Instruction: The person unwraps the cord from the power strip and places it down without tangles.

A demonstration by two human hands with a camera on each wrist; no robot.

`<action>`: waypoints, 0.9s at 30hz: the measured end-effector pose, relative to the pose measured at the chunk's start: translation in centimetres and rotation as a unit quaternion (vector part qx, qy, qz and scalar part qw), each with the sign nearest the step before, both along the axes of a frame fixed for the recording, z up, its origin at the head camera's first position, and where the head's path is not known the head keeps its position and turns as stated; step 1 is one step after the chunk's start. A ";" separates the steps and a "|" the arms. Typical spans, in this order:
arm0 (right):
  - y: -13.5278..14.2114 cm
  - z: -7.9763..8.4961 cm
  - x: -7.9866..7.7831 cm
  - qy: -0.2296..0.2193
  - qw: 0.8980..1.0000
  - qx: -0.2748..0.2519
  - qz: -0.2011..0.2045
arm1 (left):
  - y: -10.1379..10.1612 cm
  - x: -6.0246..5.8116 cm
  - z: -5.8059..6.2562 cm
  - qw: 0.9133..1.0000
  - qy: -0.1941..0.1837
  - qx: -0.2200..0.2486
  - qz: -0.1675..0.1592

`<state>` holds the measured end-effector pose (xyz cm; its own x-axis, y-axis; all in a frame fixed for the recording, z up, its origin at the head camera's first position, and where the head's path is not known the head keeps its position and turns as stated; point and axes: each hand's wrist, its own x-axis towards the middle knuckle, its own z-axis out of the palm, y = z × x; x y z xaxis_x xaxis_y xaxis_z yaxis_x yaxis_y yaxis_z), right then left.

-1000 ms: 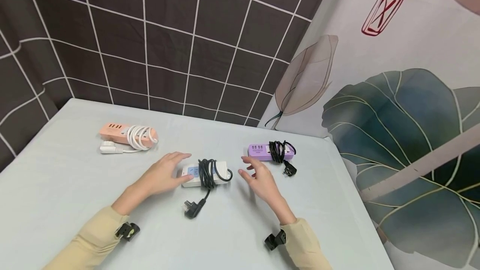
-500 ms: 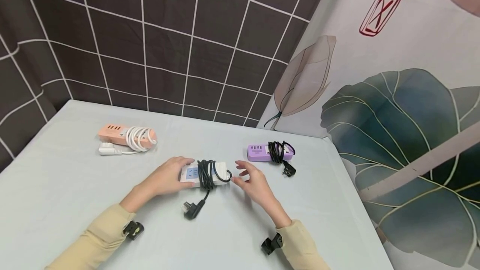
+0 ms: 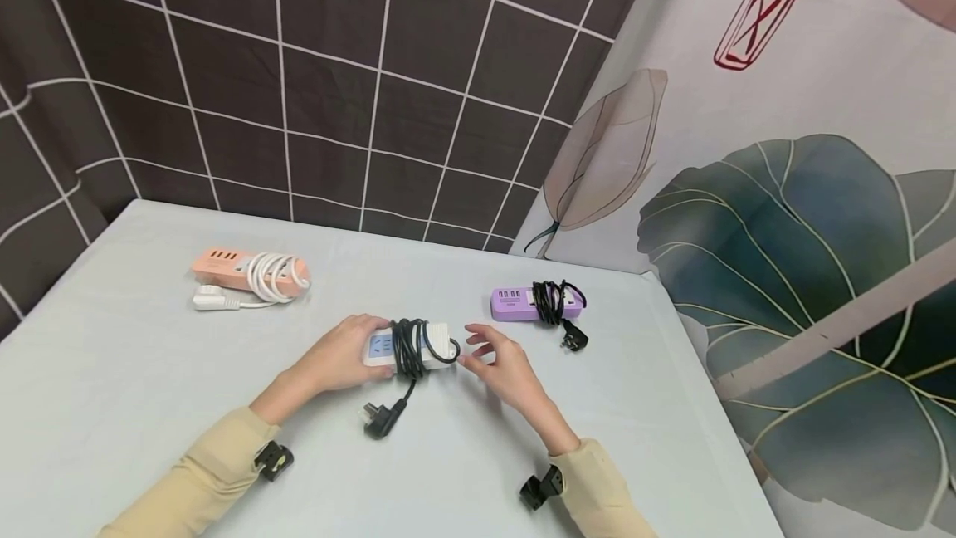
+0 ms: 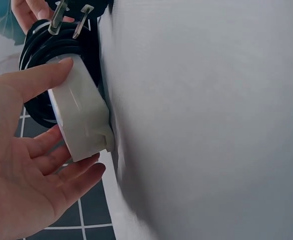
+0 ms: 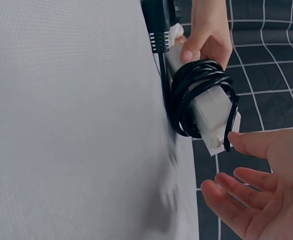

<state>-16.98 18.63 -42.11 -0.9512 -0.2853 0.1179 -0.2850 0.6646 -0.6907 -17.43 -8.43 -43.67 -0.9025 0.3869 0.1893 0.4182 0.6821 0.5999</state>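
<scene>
My left hand [image 3: 339, 355] grips the left end of a white power strip [image 3: 439, 338] with blue socket faces, thumb on the near side and fingers on the far side. Black cord [image 3: 407, 349] is wound round the strip's middle, and its black plug [image 3: 384, 419] hangs or lies toward me. At the strip's right end is my right hand [image 3: 508, 364], fingers loosely bent and apart. In the right wrist view its thumb tip [image 5: 236, 141] is right at the loose cord loop [image 5: 233, 117], while the other fingers hold nothing.
An orange power strip [image 3: 224, 269] wrapped in white cord [image 3: 270, 276] lies at the back left of the white table [image 3: 149, 405]. Back right is a purple power strip [image 3: 512, 304] with black cord and plug [image 3: 574, 336]. Dark checked cloth [image 3: 321, 81] hangs behind the table.
My left hand has moved right and closed round the strip's left end. My right hand has moved left to its right end. The strip has shifted only slightly.
</scene>
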 end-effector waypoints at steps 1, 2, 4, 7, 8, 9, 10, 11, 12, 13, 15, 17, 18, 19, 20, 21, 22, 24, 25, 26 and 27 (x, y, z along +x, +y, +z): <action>0.0 0.0 0.0 -0.002 1.000 -0.004 -0.001 | 0.0 -0.1 0.0 1.000 -0.001 0.002 -0.002; 0.0 0.0 0.0 -0.002 1.000 -0.006 -0.001 | 0.0 -0.1 -0.1 1.000 -0.003 0.004 -0.002; -0.1 0.0 0.1 -0.002 1.000 -0.008 -0.002 | 0.1 -0.2 -0.2 1.000 -0.008 0.007 -0.004; -0.1 0.0 0.1 -0.003 1.000 -0.007 -0.005 | 0.1 -0.4 -0.3 1.000 -0.015 0.012 -0.006; 0.0 0.0 0.2 -0.004 1.000 -0.006 -0.005 | 0.1 -0.4 -0.4 1.000 -0.017 0.014 -0.006; 0.0 -0.1 0.2 -0.007 1.000 -0.005 -0.006 | 0.1 -0.4 -0.4 1.000 -0.018 0.015 -0.007; 0.0 -0.1 0.2 -0.009 1.000 -0.004 -0.006 | 0.1 -0.5 -0.4 1.000 -0.020 0.016 -0.007; 0.0 -0.1 0.2 -0.012 1.000 -0.002 -0.007 | 0.1 -0.5 -0.4 1.000 -0.021 0.016 -0.008; 0.1 -0.2 0.2 -0.015 1.000 -0.001 -0.007 | 0.1 -0.6 -0.4 1.000 -0.022 0.015 -0.009; 0.1 -0.2 0.2 -0.017 1.000 -0.001 -0.007 | 0.1 -0.5 -0.5 1.000 -0.023 0.016 -0.009; 0.0 -0.2 0.2 -0.022 1.000 0.000 -0.008 | 0.1 -0.6 -0.5 1.000 -0.021 0.015 -0.011; 0.0 -0.2 0.2 -0.023 1.000 0.000 -0.008 | 0.1 -0.6 -0.5 1.000 -0.019 0.015 -0.013; 0.0 -0.2 0.2 -0.023 1.000 -0.001 -0.007 | 0.1 -0.6 -0.4 1.000 -0.017 0.016 -0.014; 0.0 -0.2 0.2 -0.024 1.000 -0.001 -0.006 | 0.1 -0.6 -0.4 1.000 -0.016 0.017 -0.014; 0.0 -0.2 0.2 -0.026 1.000 -0.002 -0.006 | 0.1 -0.6 -0.4 1.000 -0.014 0.017 -0.015; 0.0 -0.2 0.2 -0.028 1.000 -0.002 -0.005 | 0.2 -0.6 -0.3 1.000 -0.015 0.018 -0.015; 0.0 -0.2 0.3 -0.030 1.000 -0.001 -0.006 | 0.2 -0.5 -0.3 1.000 -0.016 0.020 -0.015; 0.0 -0.2 0.3 -0.034 0.999 0.000 -0.004 | 0.3 -0.5 -0.3 0.999 -0.018 0.024 -0.015; 0.0 -0.2 0.3 -0.039 0.999 0.002 -0.006 | 0.3 -0.5 -0.3 0.999 -0.018 0.025 -0.016; 0.0 -0.2 0.3 -0.043 0.999 0.003 -0.007 | 0.4 -0.5 -0.3 0.999 -0.018 0.025 -0.017; 0.0 -0.2 0.4 -0.046 0.999 0.005 -0.008 | 0.4 -0.5 -0.2 0.999 -0.018 0.027 -0.018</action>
